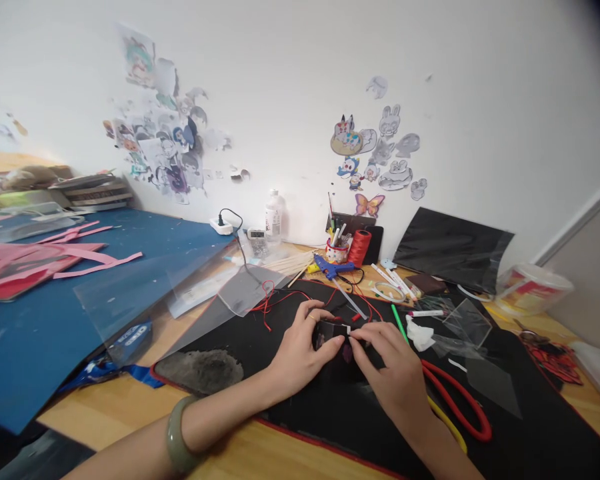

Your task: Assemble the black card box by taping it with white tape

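Observation:
Both my hands meet over a small black box-like object [330, 331] resting on the black desk mat [330, 413]. My left hand [300, 350], with a ring on one finger and a green bangle on the wrist, curls around the object's left side. My right hand [393, 370] pinches its right top edge, where a small white strip shows. Thin red wire [270, 303] lies looped on the mat just behind my hands.
A blue glue gun [333, 268], red thread spool [360, 247], pen cup [337, 250], markers and clear plastic sheets [467, 320] crowd the back. Red-handled scissors [460, 403] lie at right. A blue cutting mat [55, 313] with pink paper strips lies at left.

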Motion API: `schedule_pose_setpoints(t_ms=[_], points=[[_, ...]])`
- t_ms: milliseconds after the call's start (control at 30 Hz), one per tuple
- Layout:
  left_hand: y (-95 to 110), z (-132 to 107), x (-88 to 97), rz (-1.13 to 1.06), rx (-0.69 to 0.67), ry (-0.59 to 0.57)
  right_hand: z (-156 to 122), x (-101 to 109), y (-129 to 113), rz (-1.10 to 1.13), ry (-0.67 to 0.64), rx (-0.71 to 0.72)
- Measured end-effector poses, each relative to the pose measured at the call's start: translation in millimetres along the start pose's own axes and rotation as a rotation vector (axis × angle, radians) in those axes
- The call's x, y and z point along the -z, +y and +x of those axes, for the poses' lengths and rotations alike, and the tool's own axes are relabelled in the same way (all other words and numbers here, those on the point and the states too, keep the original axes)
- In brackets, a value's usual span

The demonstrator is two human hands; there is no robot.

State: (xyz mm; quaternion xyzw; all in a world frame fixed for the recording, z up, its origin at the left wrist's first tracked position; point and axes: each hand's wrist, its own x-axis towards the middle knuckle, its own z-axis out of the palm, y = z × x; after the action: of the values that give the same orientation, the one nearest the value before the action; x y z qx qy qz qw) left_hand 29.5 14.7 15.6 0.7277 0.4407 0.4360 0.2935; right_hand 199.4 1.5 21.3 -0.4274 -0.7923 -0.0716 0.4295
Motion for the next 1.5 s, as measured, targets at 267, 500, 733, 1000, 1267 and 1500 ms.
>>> schedule_pose_setpoints(t_ms=[267,500,733,1000,1267,1500], points=[[3.0,-4.4,-1.3,0.139,-0.036,0.017,2.7,2.4,-3.0,-0.106,-0.009,0.071],[5.8,-5.7,-1.4,0.18,-0.063,0.04,-0.5,2.4,-6.2,-0.16,0.07,0.15],[4.6,-4.6,-0.5,0.171,-0.059,0.028,-1.6,-1.0,-4.8,-0.115,0.068,0.135],[6.0,-6.8,-0.7,0.154,-0.063,0.014,1.0,1.3,-4.5,0.033,0.057,-0.016],[5.5,-4.9,0.5,0.147,-0.053,0.0,5.9,0.5,-1.3,0.231,-0.084,-0.289],[5.3,-5.1,0.6,0.147,-0.047,0.011,5.2,3.3,6.9,0.273,-0.03,-0.356]])
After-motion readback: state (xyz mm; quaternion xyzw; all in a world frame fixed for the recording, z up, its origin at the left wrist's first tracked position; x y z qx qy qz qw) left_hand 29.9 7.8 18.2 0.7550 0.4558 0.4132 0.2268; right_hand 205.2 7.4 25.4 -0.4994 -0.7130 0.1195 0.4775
